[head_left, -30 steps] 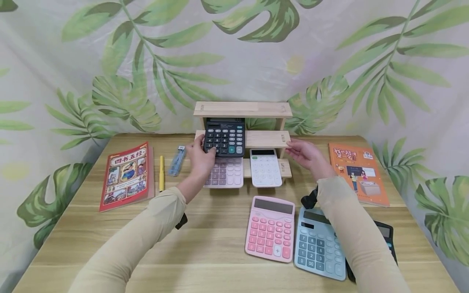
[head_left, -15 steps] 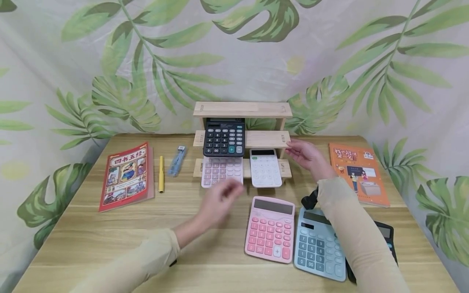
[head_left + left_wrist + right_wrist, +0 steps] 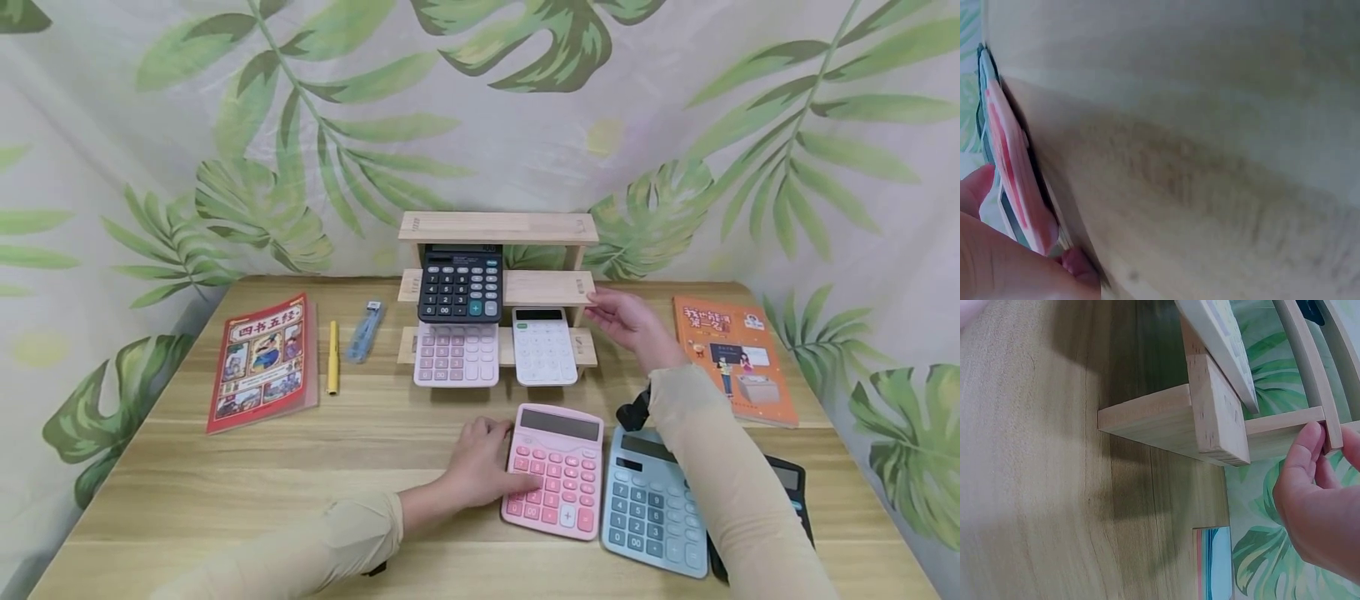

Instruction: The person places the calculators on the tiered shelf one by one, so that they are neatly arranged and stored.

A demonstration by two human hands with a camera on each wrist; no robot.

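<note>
In the head view my left hand [image 3: 480, 471] is at the left side of a pink calculator [image 3: 558, 425] lying on the table. Its thumb lies over the keys and its fingers are at the calculator's left edge, gripping it. My right hand [image 3: 630, 321] pinches the right end of the middle tier of a small wooden shelf [image 3: 543, 287]; the right wrist view shows the fingertips around that board's end [image 3: 1332, 434]. A black calculator [image 3: 460, 287] leans on the middle tier. On the lowest tier are a pale pink-lilac calculator [image 3: 456, 358] and a white calculator [image 3: 543, 354].
Right of the pink calculator lies a blue calculator [image 3: 652, 508], with another black calculator [image 3: 787, 475] partly hidden by the right sleeve. A red book [image 3: 262, 358], a yellow pen [image 3: 333, 358] and a blue packet [image 3: 365, 331] lie left. An orange book [image 3: 731, 358] lies right.
My left hand has let go of the black calculator on the middle tier and come down toward me to the pink calculator. My right hand stays on the shelf.
</note>
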